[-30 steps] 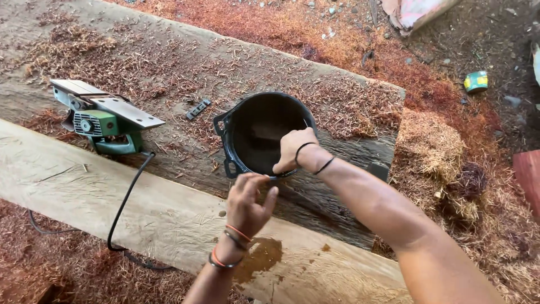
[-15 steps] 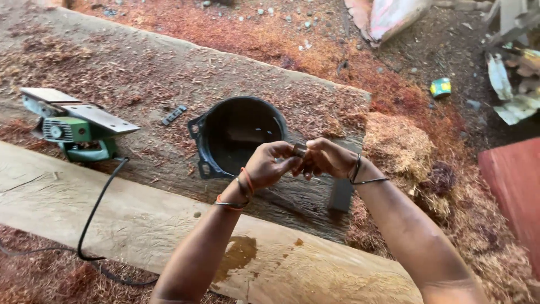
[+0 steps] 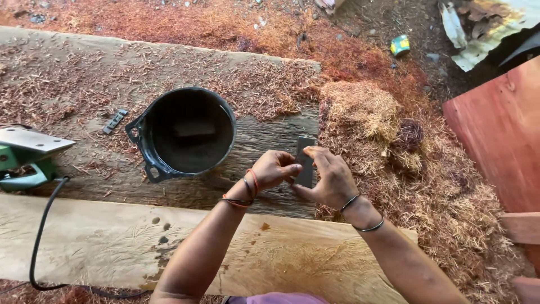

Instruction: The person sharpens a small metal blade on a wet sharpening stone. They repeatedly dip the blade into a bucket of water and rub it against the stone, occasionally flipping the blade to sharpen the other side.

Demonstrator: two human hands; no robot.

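Dark and flat, a small rectangular stone (image 3: 305, 163) stands upright between both hands, just to the right of the black bucket (image 3: 183, 133) and above the weathered grey timber (image 3: 264, 141) on which that bucket sits. The left hand (image 3: 274, 169) curls its fingers shut against the stone's left edge, and the right hand (image 3: 329, 177) pinches it from the other side, thumb low and fingers wrapped over the top. Each wrist carries thin bands. Inside the bucket, the dark interior holds a flat rectangular block lying on the bottom; whether any liquid covers it I cannot tell. Two lugs stick out from the bucket's left rim. Left of the bucket, a small black strip (image 3: 115, 121) lies among shavings, and farther left a green electric planer (image 3: 25, 157) rests at the edge of view, its black cord (image 3: 42, 225) trailing down across the pale planed plank (image 3: 101, 242) that runs in front of the bucket. Right of the bucket, beyond the hands, a heap of reddish sawdust (image 3: 371, 124) piles up against a red board (image 3: 500, 141).
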